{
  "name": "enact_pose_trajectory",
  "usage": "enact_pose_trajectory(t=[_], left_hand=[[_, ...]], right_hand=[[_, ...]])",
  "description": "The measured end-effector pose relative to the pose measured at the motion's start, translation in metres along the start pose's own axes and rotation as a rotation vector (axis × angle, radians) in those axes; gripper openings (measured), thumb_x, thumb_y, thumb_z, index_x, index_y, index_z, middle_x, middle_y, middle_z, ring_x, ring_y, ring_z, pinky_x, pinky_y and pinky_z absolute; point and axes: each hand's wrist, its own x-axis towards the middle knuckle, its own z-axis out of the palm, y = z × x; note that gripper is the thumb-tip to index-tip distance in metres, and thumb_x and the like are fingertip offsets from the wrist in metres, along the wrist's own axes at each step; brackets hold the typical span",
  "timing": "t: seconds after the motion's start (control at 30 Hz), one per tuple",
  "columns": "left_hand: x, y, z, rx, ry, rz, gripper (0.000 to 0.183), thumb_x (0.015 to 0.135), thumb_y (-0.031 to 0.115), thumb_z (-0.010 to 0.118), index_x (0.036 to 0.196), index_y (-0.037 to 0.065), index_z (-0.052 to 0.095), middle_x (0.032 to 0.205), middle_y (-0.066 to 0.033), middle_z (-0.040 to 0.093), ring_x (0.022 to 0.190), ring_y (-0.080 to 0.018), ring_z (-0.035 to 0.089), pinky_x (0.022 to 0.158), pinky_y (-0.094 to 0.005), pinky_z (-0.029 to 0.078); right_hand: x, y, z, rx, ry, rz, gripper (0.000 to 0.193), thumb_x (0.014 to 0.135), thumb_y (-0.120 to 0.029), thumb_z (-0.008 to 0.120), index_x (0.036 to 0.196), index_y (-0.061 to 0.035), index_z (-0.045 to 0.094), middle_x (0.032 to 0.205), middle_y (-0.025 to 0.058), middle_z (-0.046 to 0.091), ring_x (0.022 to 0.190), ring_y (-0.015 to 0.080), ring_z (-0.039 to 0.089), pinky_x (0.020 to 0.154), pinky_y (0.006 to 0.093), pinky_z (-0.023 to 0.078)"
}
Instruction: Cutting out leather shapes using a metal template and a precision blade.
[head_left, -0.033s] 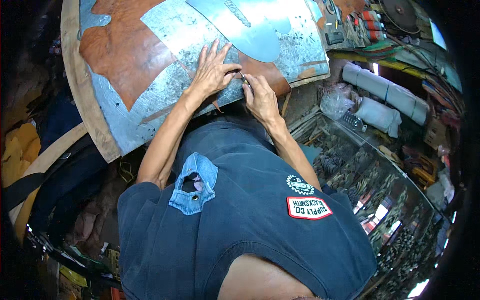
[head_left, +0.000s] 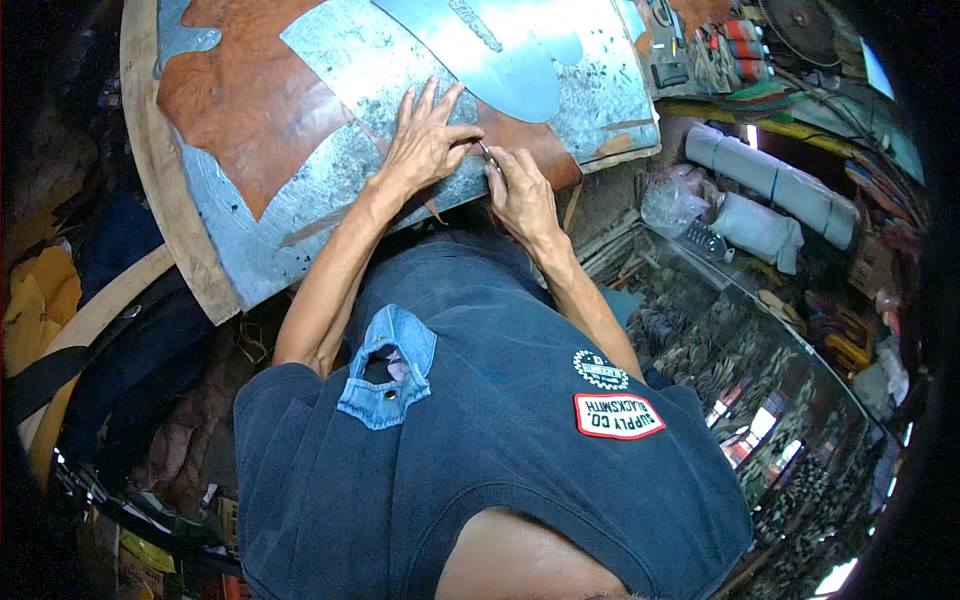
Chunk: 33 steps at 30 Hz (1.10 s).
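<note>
My left hand (head_left: 428,142) lies with its fingers spread on the worktop, pressing at the edge of a brown leather piece (head_left: 535,142). Its thumb points toward the tip of a slim knife-like tool (head_left: 487,153). That tool sits in the closed fingers of my right hand (head_left: 523,197), its metal tip down on the leather close to my left thumb. The exact shape of the blade is too small to tell. A narrow brown strip (head_left: 433,209) hangs over the near edge below my left hand. A smooth grey sheet (head_left: 500,75) with a curved end lies just beyond both hands.
The worktop (head_left: 255,262) is stained grey metal with a wooden rim (head_left: 190,230) on its left. A large brown hide (head_left: 250,100) covers its left side. Tools and red spools (head_left: 745,50) crowd the far right. Right of me stand wrapped rolls (head_left: 770,180) and a glass case (head_left: 740,330).
</note>
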Motion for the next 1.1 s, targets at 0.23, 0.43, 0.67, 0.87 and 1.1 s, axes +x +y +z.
enact_pose_trajectory(t=[0.23,0.43,0.67,0.87,1.1], left_hand=[[0.000,0.000,0.001,0.019,0.024,-0.007,0.027,0.078,0.025,0.070,0.105,0.026,0.074,0.150,-0.0127,0.036,0.143,-0.0376,0.021,0.116,-0.0558,0.010],[-0.006,-0.002,-0.002,0.030,0.049,0.009,0.027,0.081,0.024,0.066,0.108,0.022,0.072,0.148,-0.0150,0.038,0.142,-0.0391,0.022,0.115,-0.0566,0.014],[-0.079,0.026,-0.057,-0.018,0.048,0.043,0.021,0.086,0.022,0.065,0.100,0.007,0.070,0.113,-0.0143,0.065,0.119,-0.0295,0.054,0.111,-0.0546,0.025],[-0.096,0.013,-0.099,0.073,0.369,-0.260,0.017,0.085,0.014,0.066,0.098,0.005,0.067,0.096,-0.0104,0.067,0.095,-0.0271,0.062,0.104,-0.0491,0.036],[-0.086,-0.011,-0.070,0.374,0.565,-0.504,0.029,0.081,0.026,0.071,0.100,0.005,0.068,0.122,-0.0182,0.056,0.125,-0.0377,0.044,0.105,-0.0508,0.032]], right_hand=[[-0.006,-0.004,-0.001,-0.033,-0.019,0.020,0.023,0.088,-0.010,0.059,0.111,-0.0050,0.058,0.089,0.0179,0.056,0.075,0.0389,0.061,0.063,0.0467,0.051],[-0.038,-0.008,-0.019,-0.027,-0.016,-0.001,0.022,0.088,-0.007,0.061,0.109,-0.0013,0.060,0.088,0.0179,0.056,0.078,0.0354,0.062,0.067,0.0427,0.051],[0.004,-0.008,-0.048,0.130,0.046,0.174,0.025,0.089,-0.009,0.061,0.112,0.0010,0.061,0.090,0.0156,0.062,0.079,0.0274,0.060,0.074,0.0363,0.049],[0.074,-0.029,-0.020,0.160,-0.208,-0.215,0.024,0.089,-0.010,0.061,0.112,-0.0023,0.061,0.095,0.0144,0.063,0.085,0.0290,0.063,0.077,0.0363,0.050],[0.137,-0.058,0.033,0.062,-0.467,-0.566,0.025,0.088,-0.014,0.062,0.111,-0.0069,0.065,0.099,0.0142,0.063,0.087,0.0345,0.064,0.075,0.0401,0.053]])
